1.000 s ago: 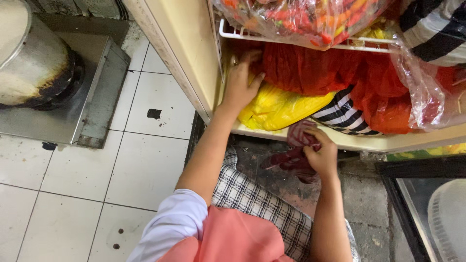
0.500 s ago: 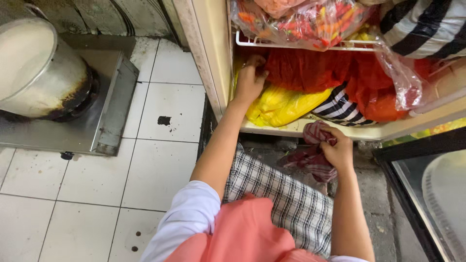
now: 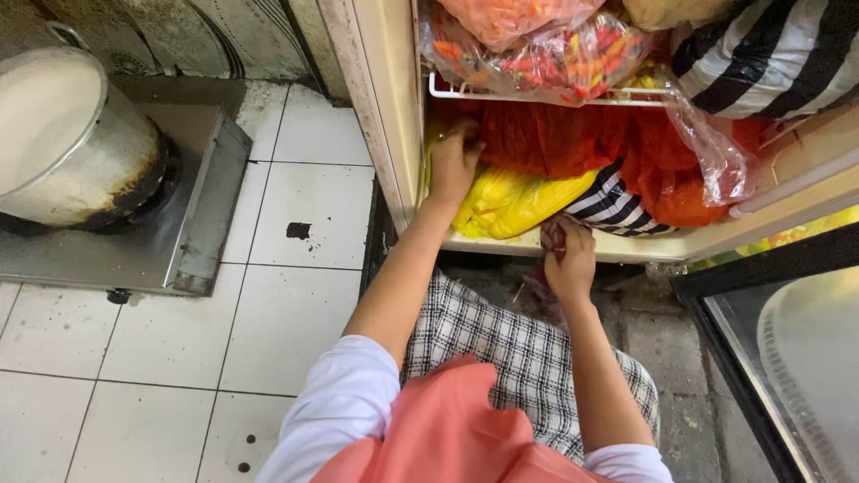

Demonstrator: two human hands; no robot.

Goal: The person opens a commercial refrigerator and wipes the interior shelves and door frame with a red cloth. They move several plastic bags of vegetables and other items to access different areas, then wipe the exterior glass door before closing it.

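You are crouching at an open fridge, looking down into its lower compartment. On the white wire shelf (image 3: 537,97) above, a clear bag of red and orange chillies (image 3: 546,49) is sitting, and beside it a black-and-white striped bag (image 3: 769,54) is bulging out to the right. Under the shelf, a red plastic bag (image 3: 626,148) is filling the back, a yellow bag (image 3: 514,201) is lying in front of it on the compartment floor, and a smaller striped bag (image 3: 613,201) is wedged just right of the yellow one. A loose clear plastic bag (image 3: 707,148) is hanging down from the wire shelf over the red bag. Your left hand (image 3: 455,161) is reaching deep inside, palm resting on the upper left end of the yellow bag, fingers pushing back toward the red one; whether that grip is closing on anything cannot be told, since the fingertips are hidden. Your right hand (image 3: 571,259) is hanging at the front lip of the compartment, fingers curled shut on a dark red crumpled bag (image 3: 550,237), which is sitting just below the striped bag. Your checked skirt (image 3: 501,349) is lying below both arms. To the left, a scorched metal pot (image 3: 67,134) is standing on a steel burner stand (image 3: 192,210) over the white tiled floor (image 3: 286,304).
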